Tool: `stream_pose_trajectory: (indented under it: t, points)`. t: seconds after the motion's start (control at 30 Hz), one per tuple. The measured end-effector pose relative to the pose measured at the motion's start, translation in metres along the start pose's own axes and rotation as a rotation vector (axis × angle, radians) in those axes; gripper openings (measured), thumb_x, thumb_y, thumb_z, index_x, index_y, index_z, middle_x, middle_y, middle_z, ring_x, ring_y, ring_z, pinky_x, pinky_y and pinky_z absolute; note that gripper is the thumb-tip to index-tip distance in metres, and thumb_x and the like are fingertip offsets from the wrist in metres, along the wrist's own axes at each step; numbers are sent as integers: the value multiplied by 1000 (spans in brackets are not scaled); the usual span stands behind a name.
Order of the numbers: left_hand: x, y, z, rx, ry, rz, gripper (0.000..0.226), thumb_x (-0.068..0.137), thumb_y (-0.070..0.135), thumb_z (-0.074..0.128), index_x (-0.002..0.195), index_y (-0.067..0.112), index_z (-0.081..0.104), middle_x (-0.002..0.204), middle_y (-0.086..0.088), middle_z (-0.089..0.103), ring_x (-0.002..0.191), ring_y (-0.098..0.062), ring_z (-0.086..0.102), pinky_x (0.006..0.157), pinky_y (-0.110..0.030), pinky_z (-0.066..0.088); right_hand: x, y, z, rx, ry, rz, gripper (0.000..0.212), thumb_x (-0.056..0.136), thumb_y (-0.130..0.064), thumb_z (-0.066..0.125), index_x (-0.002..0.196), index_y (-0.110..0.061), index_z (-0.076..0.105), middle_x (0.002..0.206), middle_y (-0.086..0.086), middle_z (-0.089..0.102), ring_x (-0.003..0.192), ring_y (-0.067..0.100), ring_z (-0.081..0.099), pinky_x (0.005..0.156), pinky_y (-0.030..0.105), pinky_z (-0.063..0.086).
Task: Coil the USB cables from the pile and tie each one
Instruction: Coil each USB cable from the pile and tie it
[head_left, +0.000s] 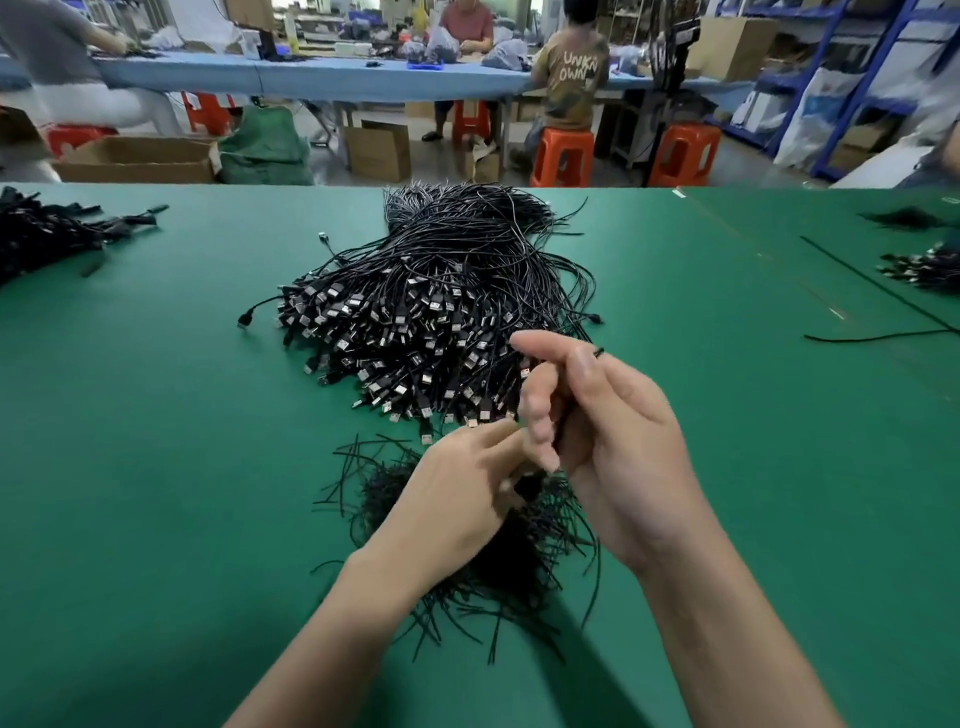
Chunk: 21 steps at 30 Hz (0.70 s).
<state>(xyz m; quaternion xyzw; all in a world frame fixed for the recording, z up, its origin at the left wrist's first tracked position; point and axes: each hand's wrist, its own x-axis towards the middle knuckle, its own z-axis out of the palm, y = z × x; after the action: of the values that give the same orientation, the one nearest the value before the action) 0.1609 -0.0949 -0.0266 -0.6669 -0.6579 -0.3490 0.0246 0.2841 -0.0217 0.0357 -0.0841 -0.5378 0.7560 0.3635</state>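
The right hand (613, 441) is held up with its fingers curled. Its grip is closed on a black strand (599, 353), whose tip pokes out past the knuckle. Whether that is a cable or a tie is too blurred to say. The left hand (457, 483) reaches in just beneath it with fingertips near the right palm, and I cannot tell if its grip holds anything.

Under both wrists lies a loose heap of ties (509, 561) on the green counter (156, 467). Beyond the fingers sits the pile of cables (441, 312), plugs fanned toward the person.

The cables look light, limp and tangle-prone. I would pinch one by its hard plug and draw it free slowly.
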Motion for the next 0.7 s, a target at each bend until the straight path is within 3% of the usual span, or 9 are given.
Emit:
stream_pose_trajectory:
  t: [0.1,0.17,0.27,0.37,0.47,0.53,0.6,0.7]
  points:
    - [1,1,-6,34,-5,20,40,91,5,53,127,15,67,107,-7,72,89,-27,66,78,-38,57,9,-5,-3,-316,72,-163,33,111,-15,34,116,-6,66,84,6,71,73,17,65,66,27,56]
    - [1,-1,-15,63,7,61,30,99,14,48,121,18,68,92,3,64,80,-15,55,72,-33,47,13,-7,-10,-608,112,-245,31,111,-15,35,115,-11,65,89,3,75,82,14,72,78,29,59]
    - [6,-4,-34,88,80,81,30,105,31,49,114,18,75,85,9,59,75,-12,53,73,-29,44,14,-8,-23,-932,134,-258,26,110,-18,37,115,-20,63,94,-5,74,91,11,73,86,30,58]
    - [13,-5,-51,84,157,120,28,104,36,55,104,19,78,82,11,56,75,-9,51,72,-29,44,14,-8,-32,-985,113,-185,26,110,-18,38,110,-25,63,89,-8,73,85,8,73,80,30,59]
    - [26,-2,-62,-10,168,145,23,102,34,62,95,17,77,81,11,55,77,-6,51,72,-25,45,10,-2,-28,-1087,42,-98,30,110,-30,41,90,-32,64,67,-12,63,57,6,58,59,24,45]
    - [35,-2,-66,-52,157,148,20,97,35,69,90,17,76,80,8,56,76,-9,53,71,-26,45,6,3,-24,-1000,5,-41,46,109,-46,35,76,-33,63,57,-10,49,52,6,43,56,24,35]
    - [40,-6,-65,-110,182,108,22,90,38,77,82,18,74,76,6,55,72,-13,51,66,-26,42,1,3,-22,-735,-89,132,65,104,-61,23,74,-27,69,54,-9,39,51,9,33,51,21,30]
    - [40,-10,-51,-293,208,34,20,89,33,77,79,17,74,78,8,57,73,-10,54,67,-19,40,-3,0,-23,-302,-287,371,59,105,-55,30,78,-19,68,51,-6,33,49,14,24,49,24,25]
